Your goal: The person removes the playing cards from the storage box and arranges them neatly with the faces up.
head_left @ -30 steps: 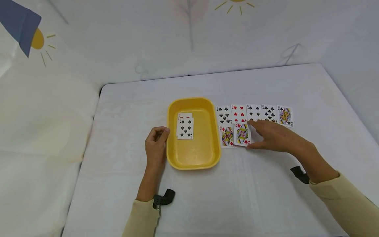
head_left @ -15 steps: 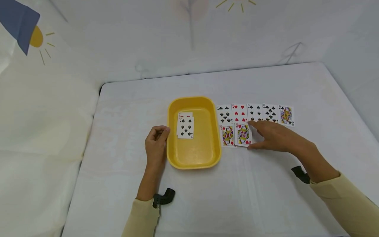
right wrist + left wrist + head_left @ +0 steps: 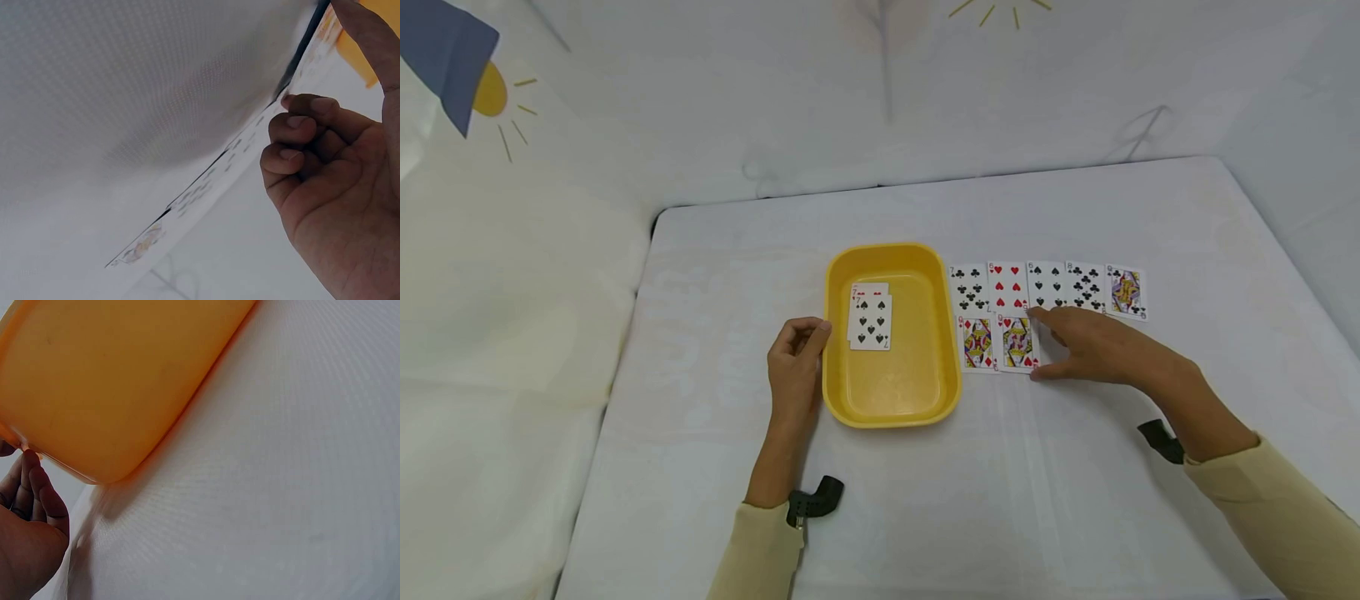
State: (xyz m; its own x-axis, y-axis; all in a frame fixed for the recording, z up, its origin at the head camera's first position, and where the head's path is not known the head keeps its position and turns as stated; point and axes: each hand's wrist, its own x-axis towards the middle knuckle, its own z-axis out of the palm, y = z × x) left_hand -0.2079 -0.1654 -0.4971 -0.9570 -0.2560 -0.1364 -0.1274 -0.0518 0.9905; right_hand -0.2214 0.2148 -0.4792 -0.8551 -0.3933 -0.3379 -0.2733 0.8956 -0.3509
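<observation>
My left hand pinches the left rim of a yellow tray; the left wrist view shows its fingertips at the tray's edge. A seven of spades lies in the tray, partly over a red seven. To the right, my right hand holds the queen of hearts by its right corners, index finger above and thumb below. That card sits against the queen of diamonds. In the right wrist view, the other fingers of the right hand are curled.
Behind the queens runs a row of face-up cards: seven of clubs, six of hearts, six of spades, eight of clubs and queen of clubs. A white cloth covers the table, with hanging fabric behind and left.
The queen of hearts has shifted slightly right and toward the person, uncovering more of the queen of diamonds and straightening beside it. The left hand and tray keep their place.
</observation>
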